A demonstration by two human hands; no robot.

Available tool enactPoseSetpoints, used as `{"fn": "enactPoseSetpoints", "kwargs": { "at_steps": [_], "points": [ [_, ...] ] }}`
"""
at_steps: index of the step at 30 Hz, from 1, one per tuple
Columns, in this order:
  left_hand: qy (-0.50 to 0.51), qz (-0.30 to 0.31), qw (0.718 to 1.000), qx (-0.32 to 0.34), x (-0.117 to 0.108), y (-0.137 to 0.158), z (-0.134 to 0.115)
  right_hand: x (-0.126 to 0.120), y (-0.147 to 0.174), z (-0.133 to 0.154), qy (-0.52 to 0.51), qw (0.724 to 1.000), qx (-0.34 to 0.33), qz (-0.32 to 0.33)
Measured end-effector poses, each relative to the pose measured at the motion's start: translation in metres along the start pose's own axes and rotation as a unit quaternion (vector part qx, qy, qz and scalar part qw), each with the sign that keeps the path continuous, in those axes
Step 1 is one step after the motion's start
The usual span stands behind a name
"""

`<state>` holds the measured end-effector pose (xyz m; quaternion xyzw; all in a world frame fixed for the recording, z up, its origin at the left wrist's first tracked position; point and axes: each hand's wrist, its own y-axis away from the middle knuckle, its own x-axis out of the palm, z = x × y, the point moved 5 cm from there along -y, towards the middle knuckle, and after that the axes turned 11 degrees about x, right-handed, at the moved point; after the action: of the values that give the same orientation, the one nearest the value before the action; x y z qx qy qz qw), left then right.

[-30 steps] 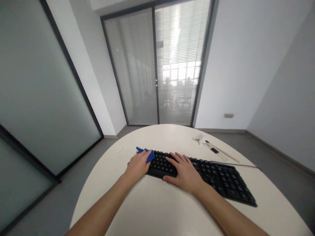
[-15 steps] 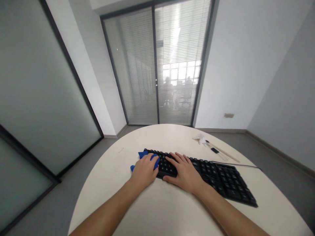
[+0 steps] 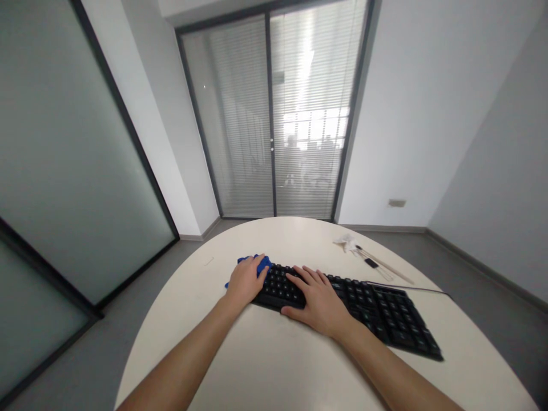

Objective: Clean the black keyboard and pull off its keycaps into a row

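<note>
A black keyboard [image 3: 363, 302] lies slantwise on the round cream table [image 3: 257, 359]. At the keyboard's left end, my left hand [image 3: 245, 281] is closed on a blue cloth [image 3: 264, 264] and presses it against the keys; most of the cloth is under the palm. My right hand [image 3: 319, 302] rests flat over the keys left of the keyboard's middle, fingers spread and thumb by the front edge, holding nothing.
Toward the back right of the table are a crumpled whitish wrapper [image 3: 345, 241], thin light sticks [image 3: 391, 265] and a small black piece [image 3: 371, 263]. The keyboard's cable [image 3: 415, 287] runs to the right edge. Glass doors with blinds [image 3: 308, 114] stand beyond.
My left hand and the blue cloth have slid left and slightly away from me, uncovering more keys. My right hand has stayed nearly in place on the keyboard.
</note>
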<state>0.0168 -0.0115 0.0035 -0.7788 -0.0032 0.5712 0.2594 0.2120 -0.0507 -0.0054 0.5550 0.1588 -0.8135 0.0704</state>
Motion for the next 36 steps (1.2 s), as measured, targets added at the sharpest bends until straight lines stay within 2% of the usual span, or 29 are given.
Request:
{"fn": "enactPoseSetpoints", "kwargs": {
  "at_steps": [9,16,21,28,36],
  "points": [
    [-0.025,0.081,0.995,0.055,-0.006,0.004,-0.015,-0.001,0.0,0.001,0.001,1.0,-0.001,-0.009],
    [-0.041,0.115,0.989,0.085,-0.009,0.004,-0.019,-0.002,0.0,0.002,0.004,1.0,0.0,-0.007],
    [-0.074,0.146,0.984,0.067,-0.006,0.008,-0.027,-0.002,0.0,0.001,0.002,1.0,0.002,-0.006],
    [-0.058,0.157,0.986,0.03,-0.013,0.017,-0.035,-0.002,0.0,0.0,-0.001,1.0,0.001,-0.008],
    [-0.018,0.153,0.986,0.057,-0.016,0.03,-0.033,-0.003,0.001,0.0,-0.003,1.0,0.003,-0.004]
  ]
}}
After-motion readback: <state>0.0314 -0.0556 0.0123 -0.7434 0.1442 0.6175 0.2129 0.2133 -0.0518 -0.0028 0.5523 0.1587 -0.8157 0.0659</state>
